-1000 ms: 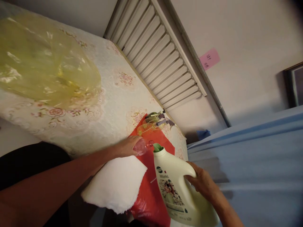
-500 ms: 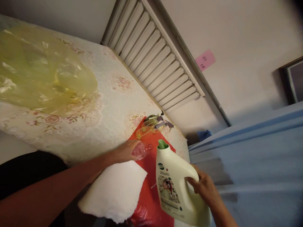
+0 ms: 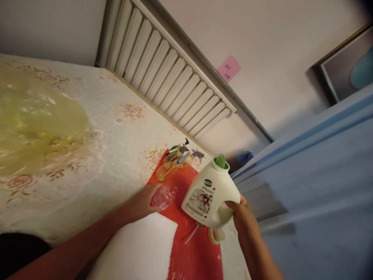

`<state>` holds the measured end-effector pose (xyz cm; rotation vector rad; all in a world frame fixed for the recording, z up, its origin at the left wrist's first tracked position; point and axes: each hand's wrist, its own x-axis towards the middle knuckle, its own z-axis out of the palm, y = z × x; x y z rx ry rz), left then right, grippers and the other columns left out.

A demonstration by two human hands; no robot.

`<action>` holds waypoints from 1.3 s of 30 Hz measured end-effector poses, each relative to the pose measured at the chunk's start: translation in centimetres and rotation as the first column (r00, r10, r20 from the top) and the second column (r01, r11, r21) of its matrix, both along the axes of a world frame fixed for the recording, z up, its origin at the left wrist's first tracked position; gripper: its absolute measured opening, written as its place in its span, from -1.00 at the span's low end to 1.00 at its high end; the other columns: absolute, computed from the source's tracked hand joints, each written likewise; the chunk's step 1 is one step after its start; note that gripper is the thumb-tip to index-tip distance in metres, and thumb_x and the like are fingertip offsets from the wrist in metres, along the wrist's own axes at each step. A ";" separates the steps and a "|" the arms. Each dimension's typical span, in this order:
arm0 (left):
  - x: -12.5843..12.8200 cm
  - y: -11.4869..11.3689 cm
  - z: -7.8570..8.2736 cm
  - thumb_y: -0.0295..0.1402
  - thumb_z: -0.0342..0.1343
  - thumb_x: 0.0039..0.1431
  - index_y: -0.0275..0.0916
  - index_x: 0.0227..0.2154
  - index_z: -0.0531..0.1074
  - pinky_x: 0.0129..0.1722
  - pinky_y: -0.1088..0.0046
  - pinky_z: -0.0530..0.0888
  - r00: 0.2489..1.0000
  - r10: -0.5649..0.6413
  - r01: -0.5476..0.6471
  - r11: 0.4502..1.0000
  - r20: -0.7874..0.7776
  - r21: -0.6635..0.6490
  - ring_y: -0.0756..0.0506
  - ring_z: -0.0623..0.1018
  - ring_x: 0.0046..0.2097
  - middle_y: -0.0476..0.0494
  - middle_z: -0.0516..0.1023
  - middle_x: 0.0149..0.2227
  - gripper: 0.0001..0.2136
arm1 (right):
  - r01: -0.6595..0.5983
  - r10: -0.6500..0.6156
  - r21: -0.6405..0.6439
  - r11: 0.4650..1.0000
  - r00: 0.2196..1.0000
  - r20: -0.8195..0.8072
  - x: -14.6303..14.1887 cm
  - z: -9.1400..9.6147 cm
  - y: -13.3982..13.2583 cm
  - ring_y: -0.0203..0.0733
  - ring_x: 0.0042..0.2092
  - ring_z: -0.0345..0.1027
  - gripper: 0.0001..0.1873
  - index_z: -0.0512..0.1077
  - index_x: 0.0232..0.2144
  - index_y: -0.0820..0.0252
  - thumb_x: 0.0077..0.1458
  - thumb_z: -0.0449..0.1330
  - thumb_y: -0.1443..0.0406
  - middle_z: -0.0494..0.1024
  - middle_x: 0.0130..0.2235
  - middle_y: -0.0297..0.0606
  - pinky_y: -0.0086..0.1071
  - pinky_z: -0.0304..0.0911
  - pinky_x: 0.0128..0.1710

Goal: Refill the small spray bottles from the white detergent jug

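My left hand (image 3: 142, 202) grips a small clear pink bottle (image 3: 163, 196) lying over a red plastic sheet (image 3: 194, 252). My right hand (image 3: 243, 217) holds the handle of a large white detergent jug (image 3: 208, 192) with a green spout, lifted upright and apart from the small bottle. Under the jug a round cream cap (image 3: 216, 236) and a thin straw-like tube (image 3: 190, 235) lie on the red sheet.
Clear spray bottles (image 3: 175, 159) lie at the far end of the red sheet. A white pad (image 3: 136, 251) sits under my left forearm. The flowered mattress (image 3: 96, 155) carries a yellow plastic sheet (image 3: 35, 124). Blue cloth (image 3: 314, 186) hangs on the right, a slatted panel (image 3: 163, 74) behind.
The jug has swung up and away from the small bottle's mouth to an upright pose. The view shifted so the scene slid left and down; my left hand stayed on the bottle.
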<state>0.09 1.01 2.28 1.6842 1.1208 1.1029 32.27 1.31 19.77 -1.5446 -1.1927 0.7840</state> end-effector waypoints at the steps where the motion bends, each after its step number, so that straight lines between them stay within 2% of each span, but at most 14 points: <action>1: -0.1 -0.1 0.3 -0.30 0.27 -0.03 -0.09 0.15 0.31 0.21 0.18 0.36 1.000 -0.011 0.011 1.000 -0.007 0.001 -0.26 0.44 0.19 -0.15 0.46 0.16 -0.38 | 0.022 -0.021 0.034 0.999 0.999 -0.027 -0.3 -0.7 0.3 -0.16 -0.41 0.40 -0.58 0.55 -0.32 0.15 -0.41 0.33 0.33 0.64 -0.41 -0.38 -0.36 0.25 -0.35; 4: -0.2 -0.2 0.6 -0.36 0.24 -0.01 -0.10 0.19 0.26 0.23 0.15 0.34 0.999 -0.017 0.017 1.000 -0.034 0.005 -0.26 0.41 0.22 -0.17 0.42 0.20 -0.36 | 0.074 -0.067 0.095 0.993 0.995 -0.070 -1.1 -2.7 0.9 -0.18 -0.38 0.40 -0.57 0.54 -0.29 0.16 -0.38 0.30 0.33 0.63 -0.40 -0.40 -0.38 0.26 -0.33; 8: 0.0 -0.1 0.6 -0.30 0.25 0.01 -0.08 0.17 0.28 0.22 0.16 0.37 0.997 -0.002 0.002 1.000 -0.075 0.008 -0.27 0.43 0.21 -0.16 0.44 0.19 -0.39 | 0.082 -0.073 0.103 0.991 0.993 -0.091 -2.0 -5.0 1.4 -0.15 -0.33 0.43 -0.53 0.54 -0.20 0.18 -0.31 0.25 0.33 0.64 -0.35 -0.35 -0.37 0.27 -0.31; 14: 0.0 -0.1 1.3 -0.27 0.25 0.01 -0.11 0.15 0.29 0.21 0.17 0.39 0.996 -0.019 0.019 1.000 -0.089 0.001 -0.28 0.44 0.19 -0.17 0.45 0.17 -0.41 | 0.085 -0.068 0.105 0.991 0.985 -0.156 -2.5 -7.4 1.8 -0.18 -0.32 0.43 -0.45 0.51 -0.14 0.19 -0.33 0.23 0.32 0.64 -0.30 -0.33 -0.38 0.30 -0.28; 19: 0.1 0.4 0.1 -0.22 0.28 -0.01 -0.01 0.14 0.27 0.18 0.14 0.41 0.995 -0.026 0.028 0.999 -0.095 0.024 -0.30 0.45 0.18 -0.14 0.46 0.16 -0.39 | 0.085 -0.073 0.075 0.994 0.987 -0.142 -2.2 -9.2 1.7 -0.16 -0.35 0.44 -0.49 0.49 -0.17 0.17 -0.30 0.23 0.30 0.63 -0.33 -0.33 -0.36 0.30 -0.33; 23: 0.3 0.4 -0.3 -0.22 0.26 0.02 -0.07 0.16 0.26 0.19 0.13 0.41 0.992 -0.003 0.007 1.000 -0.122 0.028 -0.29 0.45 0.18 -0.17 0.44 0.17 -0.40 | 0.086 -0.078 0.076 0.993 0.991 -0.107 -2.1 -9.8 1.8 -0.15 -0.31 0.44 -0.53 0.47 -0.18 0.17 -0.27 0.25 0.28 0.63 -0.31 -0.33 -0.36 0.29 -0.32; 26: 0.2 0.1 0.9 -0.22 0.25 0.03 -0.11 0.17 0.26 0.21 0.17 0.40 0.990 -0.013 0.014 1.000 -0.138 0.007 -0.29 0.44 0.20 -0.19 0.45 0.17 -0.39 | 0.048 -0.043 0.074 0.996 0.997 -0.067 -1.8 -9.3 1.4 -0.12 -0.26 0.45 -0.50 0.48 -0.15 0.19 -0.27 0.31 0.27 0.64 -0.25 -0.28 -0.34 0.31 -0.26; 29: 0.1 0.0 2.1 -0.20 0.25 0.03 -0.14 0.16 0.28 0.19 0.18 0.41 0.992 -0.044 0.042 0.999 -0.120 -0.024 -0.31 0.44 0.20 -0.20 0.46 0.16 -0.40 | -0.042 0.044 0.048 0.998 0.998 -0.036 -0.9 -8.4 0.3 -0.05 -0.19 0.47 -0.40 0.50 -0.10 0.21 -0.30 0.37 0.22 0.65 -0.19 -0.20 -0.29 0.35 -0.20; 31: 0.2 0.0 2.2 -0.18 0.25 0.04 -0.12 0.17 0.27 0.18 0.17 0.41 0.992 -0.070 0.066 0.997 -0.101 -0.040 -0.30 0.44 0.20 -0.20 0.46 0.17 -0.39 | -0.066 0.066 0.009 0.998 0.996 0.064 0.2 -8.3 -0.7 -0.03 -0.12 0.49 -0.31 0.46 0.01 0.20 -0.25 0.34 0.15 0.64 -0.10 -0.15 -0.27 0.36 -0.15; 33: 0.3 0.2 1.6 -0.20 0.27 0.01 -0.12 0.20 0.23 0.20 0.15 0.39 0.992 -0.067 0.062 0.997 -0.105 -0.046 -0.29 0.43 0.20 -0.20 0.44 0.18 -0.34 | -0.005 0.019 -0.055 0.998 0.968 0.250 1.5 -8.9 -1.7 -0.06 -0.08 0.49 -0.30 0.42 0.06 0.18 -0.18 0.27 0.09 0.63 -0.08 -0.15 -0.28 0.36 -0.13; 37: 0.6 0.5 -0.2 -0.18 0.28 -0.03 -0.15 0.23 0.18 0.27 0.09 0.29 0.989 0.000 -0.005 0.999 -0.145 -0.033 -0.30 0.37 0.25 -0.24 0.37 0.23 -0.26 | 0.170 -0.061 -0.191 0.967 0.879 0.473 3.3 -11.9 -3.1 -0.06 -0.33 0.51 -0.58 0.53 -0.25 0.20 -0.17 0.27 0.11 0.62 -0.40 -0.25 -0.27 0.35 -0.28; 39: 0.6 0.5 -0.5 -0.18 0.28 -0.02 -0.16 0.23 0.17 0.27 0.11 0.29 0.990 -0.002 -0.002 1.000 -0.142 -0.022 -0.29 0.37 0.25 -0.25 0.37 0.23 -0.27 | 0.239 -0.069 -0.241 0.941 0.830 0.553 3.4 -13.4 -3.5 -0.03 -0.36 0.50 -0.68 0.52 -0.36 0.17 -0.13 0.27 0.08 0.59 -0.46 -0.26 -0.28 0.31 -0.33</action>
